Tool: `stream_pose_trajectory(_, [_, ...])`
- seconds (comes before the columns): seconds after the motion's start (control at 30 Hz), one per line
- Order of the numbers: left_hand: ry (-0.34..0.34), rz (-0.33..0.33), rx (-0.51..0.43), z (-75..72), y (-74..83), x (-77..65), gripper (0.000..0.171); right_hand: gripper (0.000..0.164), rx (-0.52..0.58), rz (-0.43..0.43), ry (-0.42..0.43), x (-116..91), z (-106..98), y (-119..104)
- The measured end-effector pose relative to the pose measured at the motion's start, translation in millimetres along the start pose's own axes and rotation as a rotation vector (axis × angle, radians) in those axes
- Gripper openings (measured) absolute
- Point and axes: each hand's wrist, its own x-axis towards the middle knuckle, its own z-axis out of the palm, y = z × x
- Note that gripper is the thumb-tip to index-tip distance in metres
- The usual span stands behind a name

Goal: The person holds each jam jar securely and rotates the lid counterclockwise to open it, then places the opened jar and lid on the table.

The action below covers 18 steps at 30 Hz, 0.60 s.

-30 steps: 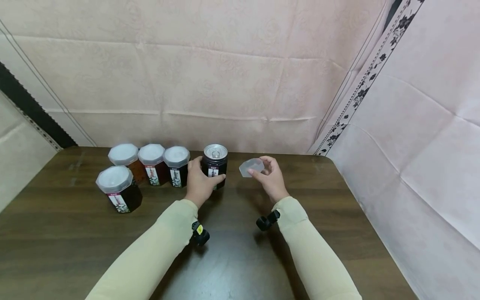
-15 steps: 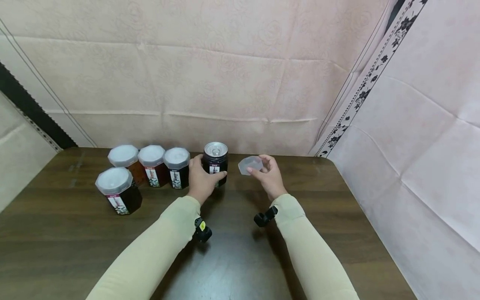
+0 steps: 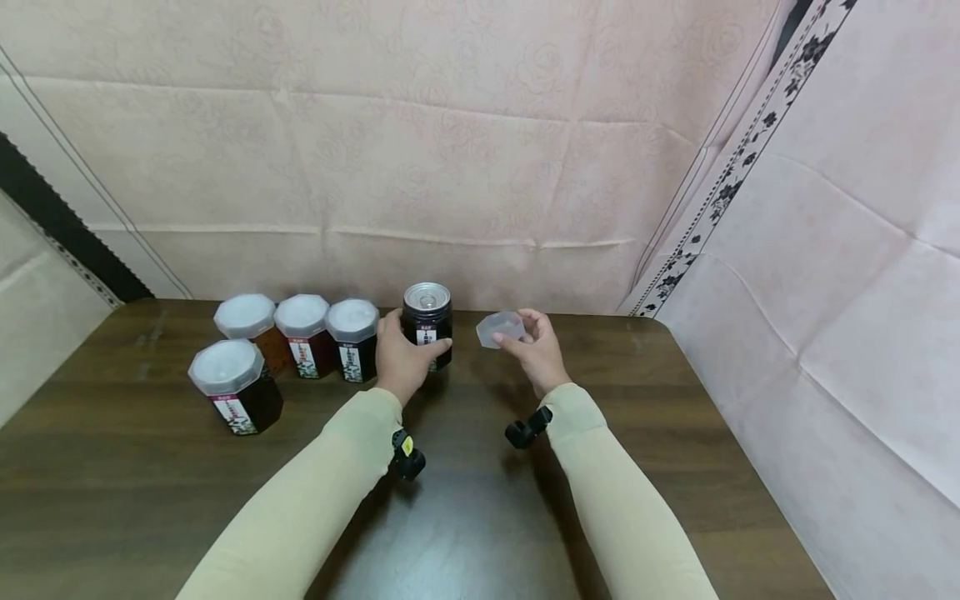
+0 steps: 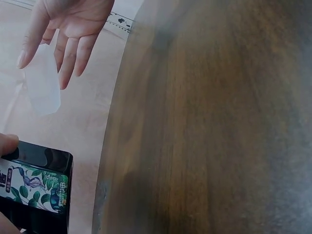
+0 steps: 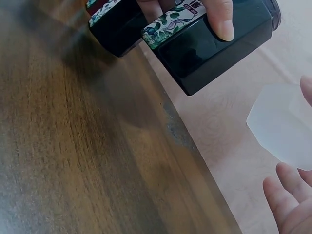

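Note:
In the head view my left hand [image 3: 402, 360] grips a dark jar [image 3: 426, 312] with a black and white label, standing upright, thumb across its front. Its metal ring-pull top is bare. My right hand [image 3: 543, 357], just to the right, pinches a translucent, many-sided plastic lid [image 3: 495, 328] between thumb and fingers, held tilted and apart from the jar. The left wrist view has the lid [image 4: 43, 85] beside the jar's leafy label [image 4: 36, 187]. In the right wrist view the left thumb [image 5: 222, 24] lies along the jar's dark side [image 5: 209, 58].
Left of the gripped jar, several lidded jars stand on the brown wooden table [image 3: 465, 517]: three in a back row, including a dark one [image 3: 352, 337], and one nearer jar [image 3: 234, 387]. Patterned cloth [image 3: 450, 150] hangs behind the table and at both sides.
The gripped jar and the lid have both shifted slightly up in the head view, while the other jars appear a little lower as the camera tilts. Both hands keep their holds.

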Motion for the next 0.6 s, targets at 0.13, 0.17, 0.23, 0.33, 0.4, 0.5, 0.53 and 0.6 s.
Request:
stream_pose_trajectory(0.13, [0.005, 0.006, -0.008, 3.0, -2.5, 5.7, 0.08, 0.065, 0.004, 0.009, -0.001, 4, 1, 3])
stream_pose_trajectory(0.17, [0.008, 0.01, -0.01, 4.1, -2.5, 6.8, 0.08, 0.065, 0.004, 0.012, 0.002, 6, 0, 5])
stream_pose_trajectory(0.23, [0.015, 0.015, -0.012, 5.8, -2.3, 8.6, 0.079, 0.064, 0.013, 0.018, 0.007, 10, -1, 10])
stream_pose_trajectory(0.33, [0.027, 0.018, -0.014, 7.4, -1.7, 10.6, 0.079, 0.063, 0.014, 0.023, 0.022, 18, -2, 20])
stream_pose_trajectory(0.4, [0.029, 0.021, -0.015, 8.4, -1.5, 12.1, 0.08, 0.064, 0.01, 0.02, 0.03, 24, -4, 26])
stream_pose_trajectory(0.5, [0.026, 0.029, -0.016, 9.9, -1.8, 15.2, 0.081, 0.065, -0.012, 0.015, 0.042, 30, -5, 32])
stream_pose_trajectory(0.53, [0.026, 0.032, -0.013, 10.6, -2.3, 16.7, 0.081, 0.066, -0.015, 0.012, 0.045, 32, -5, 33])
stream_pose_trajectory(0.6, [0.028, 0.028, -0.007, 11.8, -3.2, 19.5, 0.081, 0.066, -0.025, 0.012, 0.048, 34, -5, 34])
